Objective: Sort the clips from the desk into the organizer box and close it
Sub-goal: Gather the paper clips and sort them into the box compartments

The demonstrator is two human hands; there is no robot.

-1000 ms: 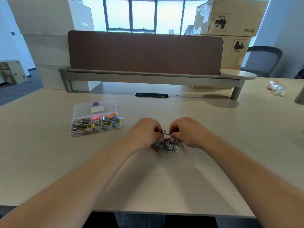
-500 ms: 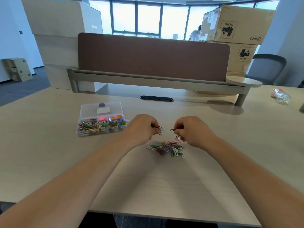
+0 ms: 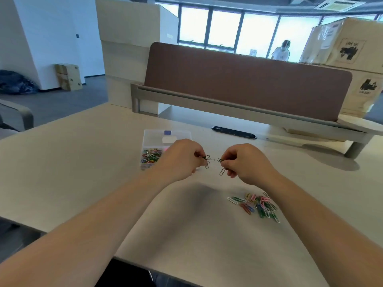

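My left hand (image 3: pixel 180 160) pinches a small bunch of paper clips (image 3: pixel 207 161) above the desk. My right hand (image 3: pixel 246 164) pinches a few more paper clips (image 3: pixel 221 167), one dangling below its fingers. Both hands hover close together, apart from each other. A pile of coloured paper clips (image 3: pixel 256 206) lies on the desk (image 3: pixel 83 172) below and to the right of my right hand. The clear organizer box (image 3: pixel 153 141) stands open behind my left hand, coloured clips in its left compartment; my left hand hides its right compartments.
A brown divider panel (image 3: pixel 244 83) on a grey rail runs across the back of the desk, with a black cable slot (image 3: pixel 233 132) before it. Cardboard boxes (image 3: pixel 348 48) are stacked at back right. A chair arm (image 3: pixel 18 114) shows at far left. A person stands far off by the windows.
Both hands have lifted off the pile, each taking clips up with it, and moved away from the pile toward the box. The camera has swung, so the pile now lies at lower right.
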